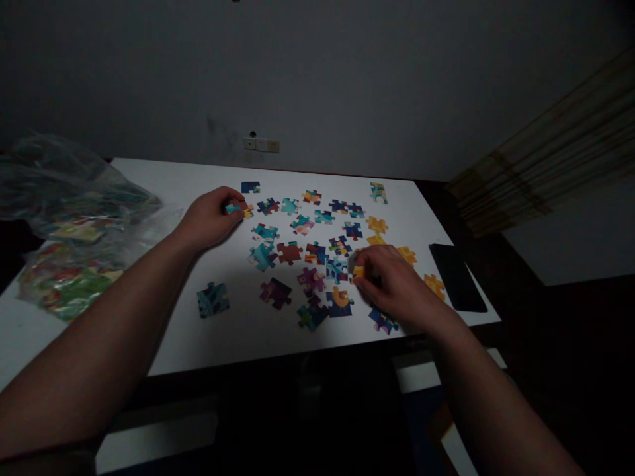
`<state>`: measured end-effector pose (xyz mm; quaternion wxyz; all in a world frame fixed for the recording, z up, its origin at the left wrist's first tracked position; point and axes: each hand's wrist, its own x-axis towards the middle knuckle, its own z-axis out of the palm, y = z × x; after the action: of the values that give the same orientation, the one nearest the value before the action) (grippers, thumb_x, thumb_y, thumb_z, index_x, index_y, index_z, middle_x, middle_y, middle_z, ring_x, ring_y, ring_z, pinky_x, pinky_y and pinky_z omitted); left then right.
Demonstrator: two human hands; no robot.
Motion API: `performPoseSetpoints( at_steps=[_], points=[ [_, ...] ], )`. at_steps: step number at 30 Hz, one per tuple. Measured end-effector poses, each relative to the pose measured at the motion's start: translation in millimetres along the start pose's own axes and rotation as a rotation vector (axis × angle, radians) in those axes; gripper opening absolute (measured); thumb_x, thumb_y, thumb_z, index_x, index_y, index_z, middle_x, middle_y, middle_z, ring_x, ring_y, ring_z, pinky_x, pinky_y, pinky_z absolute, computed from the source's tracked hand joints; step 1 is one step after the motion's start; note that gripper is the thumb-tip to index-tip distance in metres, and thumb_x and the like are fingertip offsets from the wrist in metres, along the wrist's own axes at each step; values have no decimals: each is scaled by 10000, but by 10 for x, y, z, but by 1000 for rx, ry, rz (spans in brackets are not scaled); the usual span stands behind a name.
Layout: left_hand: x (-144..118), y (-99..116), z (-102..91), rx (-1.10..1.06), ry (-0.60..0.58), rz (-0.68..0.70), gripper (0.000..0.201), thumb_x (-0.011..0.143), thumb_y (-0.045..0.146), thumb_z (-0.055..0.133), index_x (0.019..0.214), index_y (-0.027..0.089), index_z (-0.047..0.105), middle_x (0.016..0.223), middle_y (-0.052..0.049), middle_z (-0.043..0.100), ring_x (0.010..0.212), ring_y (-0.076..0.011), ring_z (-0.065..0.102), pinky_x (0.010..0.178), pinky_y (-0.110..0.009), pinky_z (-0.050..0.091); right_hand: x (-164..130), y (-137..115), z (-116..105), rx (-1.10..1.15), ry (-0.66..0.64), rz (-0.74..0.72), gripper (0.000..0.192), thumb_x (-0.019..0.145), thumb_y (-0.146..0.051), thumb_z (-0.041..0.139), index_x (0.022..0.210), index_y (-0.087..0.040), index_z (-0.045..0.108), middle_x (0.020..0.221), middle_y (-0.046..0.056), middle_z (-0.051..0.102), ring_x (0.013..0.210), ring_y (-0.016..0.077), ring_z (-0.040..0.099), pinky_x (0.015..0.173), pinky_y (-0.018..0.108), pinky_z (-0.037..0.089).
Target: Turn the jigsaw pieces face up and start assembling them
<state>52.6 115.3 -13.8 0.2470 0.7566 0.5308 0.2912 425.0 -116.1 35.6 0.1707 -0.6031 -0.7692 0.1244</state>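
Fingers of my left hand (211, 218) are closed on a teal and red jigsaw puzzle piece (240, 209) at the left of the spread. On the right, my right hand (389, 277) pinches a yellow jigsaw piece (358, 272) just above or on the table; its thumb and fingers hide part of it. Loose pieces lie flat between the hands, among them a red-brown piece (289, 252), a purple piece (311, 281) and a piece with a yellow crescent (340, 302). Several yellow pieces (377, 225) lie beyond and beside my right hand.
The white table (238, 344) stands against a grey wall with a socket panel (261, 145). Clear plastic bags (69, 225) with colourful contents cover its left side. A dark flat phone-like object (457, 277) lies near the right edge. A striped curtain (540, 152) hangs at right.
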Motion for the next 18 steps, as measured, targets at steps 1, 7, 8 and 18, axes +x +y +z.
performPoseSetpoints(
  at_steps=[1,7,8,18],
  points=[
    [-1,1,-2,0,-1,-1,347,857,465,751,1153,289,790,1236,-84,834,1101,-356,745,1043,-494,579,-9,15,6,8,20,-16,103,1071,-277,598,1042,-258,695,1043,85,780,989,277,713,898,453,582],
    [-20,39,-25,6,-33,-18,399,852,479,732,1190,272,785,1262,-96,833,1110,-344,750,1059,-492,586,-275,70,133,-149,116,-312,215,1133,-216,598,1158,-244,810,1243,74,871,1096,273,833,940,471,666],
    [-23,47,-29,13,-34,-19,405,853,481,728,1194,270,785,1267,-99,832,1101,-341,749,1060,-492,586,-323,53,149,-168,113,-348,215,1130,-202,608,1168,-242,815,1280,76,868,1124,274,839,948,472,678],
    [-23,51,-39,41,-27,-5,400,868,493,702,1186,262,780,1257,-91,833,1103,-319,756,1006,-456,590,-252,-26,52,-114,4,-214,287,1119,-261,581,1301,-235,801,1383,115,831,1268,330,798,1085,568,659]
  ],
)
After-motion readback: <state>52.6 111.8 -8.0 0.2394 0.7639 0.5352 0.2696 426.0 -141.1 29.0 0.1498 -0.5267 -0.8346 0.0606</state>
